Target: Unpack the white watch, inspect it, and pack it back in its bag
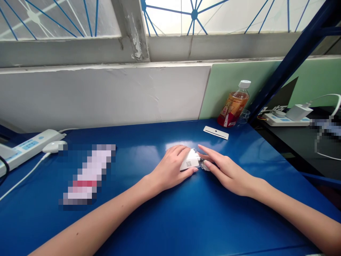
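A small white packet (189, 160) with a printed square code lies on the blue tabletop, partly wrapped in clear plastic. My left hand (173, 165) is closed over its left part, fingers on top and thumb along the near edge. At the packet's right end is my right hand (226, 172), fingers stretched out and apart, with tips at crinkled clear plastic (205, 166). Something small and dark shows between the hands, too hidden to name. Beyond them lies a flat white card (215, 132) with a dark slit and a small hole.
A drink bottle (233, 106) with a white cap stands at the back right, near the blue metal post (287, 60). On the left are a white power strip (29, 149), a cable and a blurred-out flat object (89, 174). Another power strip (289, 120) sits on the dark surface at right.
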A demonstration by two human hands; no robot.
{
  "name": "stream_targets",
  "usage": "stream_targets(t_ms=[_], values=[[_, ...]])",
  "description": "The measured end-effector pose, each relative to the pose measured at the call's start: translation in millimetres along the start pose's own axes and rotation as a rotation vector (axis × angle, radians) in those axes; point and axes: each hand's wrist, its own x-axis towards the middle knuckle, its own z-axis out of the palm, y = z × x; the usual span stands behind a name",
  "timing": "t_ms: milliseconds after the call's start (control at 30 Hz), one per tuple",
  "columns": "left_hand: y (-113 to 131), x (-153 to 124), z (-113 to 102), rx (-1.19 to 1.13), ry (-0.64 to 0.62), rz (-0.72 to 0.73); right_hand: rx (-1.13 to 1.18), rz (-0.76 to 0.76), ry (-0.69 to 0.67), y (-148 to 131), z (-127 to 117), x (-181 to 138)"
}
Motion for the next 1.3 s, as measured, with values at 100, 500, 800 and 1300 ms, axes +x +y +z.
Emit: stream_targets(t_ms=[100,500,800,1300], values=[[0.4,-0.4,0.4,0.013,-0.015,0.004,0.093,0.055,-0.037,-0.6,0.5,0.5],[2.3,-3.4,2.7,0.239,-0.167,-0.023,-0.136,-0.03,0.13,4.6,-8.4,5.4],[4.8,-2.1,-2.0,0.252,-0.246,-0.009,-0.006,0.069,0.2,13.0,-9.9,9.8],[1.6,-5.0,1.0,0.294,-0.187,-0.05,-0.135,-0.258,0.158,12.0,2.4,6.0]])
